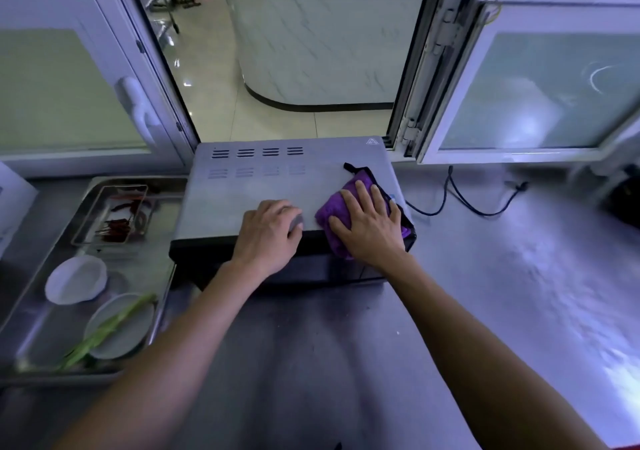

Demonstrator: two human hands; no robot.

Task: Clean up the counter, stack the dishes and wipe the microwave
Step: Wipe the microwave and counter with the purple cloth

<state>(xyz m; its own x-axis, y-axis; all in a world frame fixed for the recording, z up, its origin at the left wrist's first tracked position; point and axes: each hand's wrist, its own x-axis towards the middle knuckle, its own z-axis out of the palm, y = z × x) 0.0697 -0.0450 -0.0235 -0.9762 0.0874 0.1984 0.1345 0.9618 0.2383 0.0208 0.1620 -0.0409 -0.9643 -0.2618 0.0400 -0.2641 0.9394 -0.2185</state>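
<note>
Microwave [270,186] sits on the bench [346,363]; nearest, the left hand [268,233] rests flat and released on its front edge, likely bracing it, while the right hand [369,222] presses a purple cloth [329,212] flat to wipe the top's right corner.

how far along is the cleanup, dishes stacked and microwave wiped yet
Done: hard to say. The counter in front shows only a cord.
In hand: the right hand presses a purple cloth flat on the microwave top near its front right edge; the left hand rests on the top.
Left: the bowl and plate lie side by side, unstacked, in the tray, a green stalk across the plate.
</note>
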